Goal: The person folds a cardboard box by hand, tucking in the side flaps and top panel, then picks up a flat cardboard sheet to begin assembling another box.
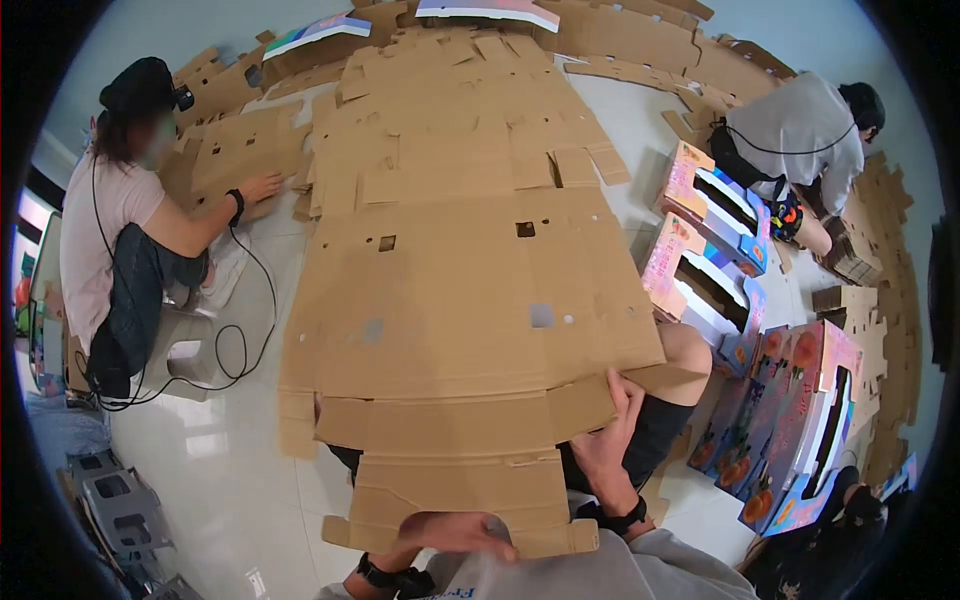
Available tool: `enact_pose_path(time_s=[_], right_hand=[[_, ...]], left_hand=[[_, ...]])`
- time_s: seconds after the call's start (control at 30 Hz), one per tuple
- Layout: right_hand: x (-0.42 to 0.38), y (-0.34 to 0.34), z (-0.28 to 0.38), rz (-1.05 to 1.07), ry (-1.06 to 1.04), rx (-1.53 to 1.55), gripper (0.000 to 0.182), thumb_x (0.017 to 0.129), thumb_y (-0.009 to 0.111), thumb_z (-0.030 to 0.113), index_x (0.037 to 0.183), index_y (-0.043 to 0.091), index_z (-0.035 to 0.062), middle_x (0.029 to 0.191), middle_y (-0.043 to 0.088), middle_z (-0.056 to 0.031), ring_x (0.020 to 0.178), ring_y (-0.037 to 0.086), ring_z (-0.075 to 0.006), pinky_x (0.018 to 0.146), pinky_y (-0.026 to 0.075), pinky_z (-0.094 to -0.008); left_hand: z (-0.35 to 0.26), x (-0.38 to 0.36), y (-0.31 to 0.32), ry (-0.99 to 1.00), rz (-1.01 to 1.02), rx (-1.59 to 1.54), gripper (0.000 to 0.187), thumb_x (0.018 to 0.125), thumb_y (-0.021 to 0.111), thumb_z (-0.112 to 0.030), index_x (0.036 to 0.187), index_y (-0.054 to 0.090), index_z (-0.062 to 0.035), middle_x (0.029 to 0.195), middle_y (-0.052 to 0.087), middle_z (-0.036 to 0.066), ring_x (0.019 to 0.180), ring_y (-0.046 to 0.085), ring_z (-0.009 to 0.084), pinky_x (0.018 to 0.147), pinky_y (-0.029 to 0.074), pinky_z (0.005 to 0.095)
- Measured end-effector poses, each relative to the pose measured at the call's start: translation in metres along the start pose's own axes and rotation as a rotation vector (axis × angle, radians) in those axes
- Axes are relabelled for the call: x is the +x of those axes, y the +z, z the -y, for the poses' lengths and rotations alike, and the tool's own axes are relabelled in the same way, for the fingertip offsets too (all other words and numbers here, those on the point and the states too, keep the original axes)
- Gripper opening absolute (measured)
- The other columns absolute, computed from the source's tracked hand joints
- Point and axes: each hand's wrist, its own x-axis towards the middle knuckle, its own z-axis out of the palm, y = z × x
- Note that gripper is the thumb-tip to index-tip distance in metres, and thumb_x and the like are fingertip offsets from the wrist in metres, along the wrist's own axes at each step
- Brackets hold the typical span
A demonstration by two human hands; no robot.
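Note:
A large flattened cardboard box (455, 300) lies before me, its near flaps reaching over my lap. Small square holes and a few round ones are cut through it. My left hand (460, 534) is at the curved cutout of the nearest flap, fingers bent against the cardboard and pointing right. On the right, my right hand (610, 440) grips the edge of a side flap, with fingers bent at its corner. Part of each hand's grip is hidden.
More flattened cardboard (450, 90) overlaps beyond the box. Printed carry boxes (790, 420) stand on my right. One person (130, 230) crouches left by cardboard; another (800, 130) bends at the right. A black cable (270, 300) and grey plastic stool (120, 505) are at left.

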Motion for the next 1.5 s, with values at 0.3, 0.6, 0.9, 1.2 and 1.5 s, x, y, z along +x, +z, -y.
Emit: enact_pose_path(time_s=[0.3, 0.6, 0.9, 1.2, 1.5], right_hand=[[-0.004, -0.005, 0.015, 0.285, 0.165, 0.211, 0.072, 0.090, 0.072, -0.003, 0.157, 0.047, -0.0020, 0.142, 0.065, -0.0239, 0.128, 0.065, -0.0430, 0.107, 0.053, -0.0453], [0.024, -0.027, 0.038, 0.399, -0.116, 0.089, 0.050, 0.086, 0.067, -0.008, 0.136, 0.061, -0.0036, 0.137, 0.061, -0.0247, 0.125, 0.062, -0.0450, 0.108, 0.051, -0.0504], [0.036, -0.082, 0.032, 0.496, -0.214, -0.096, 0.042, 0.080, 0.070, -0.008, 0.119, 0.073, 0.0057, 0.139, 0.062, -0.0188, 0.137, 0.060, -0.0401, 0.108, 0.056, -0.0448], [0.053, -0.081, -0.010, 0.084, -0.147, -0.394, 0.065, 0.075, 0.089, 0.004, 0.135, 0.067, 0.0067, 0.141, 0.057, -0.0215, 0.139, 0.055, -0.0431, 0.113, 0.047, -0.0525], [0.101, -0.092, -0.071, 0.328, -0.055, -0.485, 0.059, 0.088, 0.083, 0.035, 0.129, 0.062, -0.0018, 0.138, 0.066, -0.0208, 0.145, 0.050, -0.0385, 0.128, 0.029, -0.0509]], left_hand=[[0.062, -0.066, -0.055, -0.293, -0.887, 1.266, 0.052, 0.096, 0.068, -0.027, 0.137, 0.060, 0.0040, 0.136, 0.057, 0.023, 0.132, 0.052, 0.0456, 0.109, 0.048, 0.0531], [0.025, -0.033, -0.133, -0.273, -0.845, 1.025, 0.060, 0.093, 0.069, -0.022, 0.146, 0.055, 0.0020, 0.154, 0.049, 0.020, 0.149, 0.042, 0.0444, 0.120, 0.041, 0.0531], [0.028, 0.002, -0.174, -0.245, -0.700, 1.054, 0.061, 0.097, 0.062, -0.026, 0.156, 0.055, -0.0126, 0.165, 0.047, 0.014, 0.154, 0.041, 0.0366, 0.126, 0.037, 0.0473], [0.045, -0.007, -0.179, -0.212, -0.683, 1.208, 0.067, 0.097, 0.060, -0.025, 0.161, 0.048, -0.0108, 0.163, 0.052, 0.013, 0.153, 0.046, 0.0333, 0.125, 0.040, 0.0444], [0.048, -0.003, -0.172, -0.158, -0.707, 1.227, 0.080, 0.094, 0.066, -0.047, 0.162, 0.048, -0.0070, 0.164, 0.051, 0.016, 0.153, 0.045, 0.0367, 0.126, 0.037, 0.0491]])
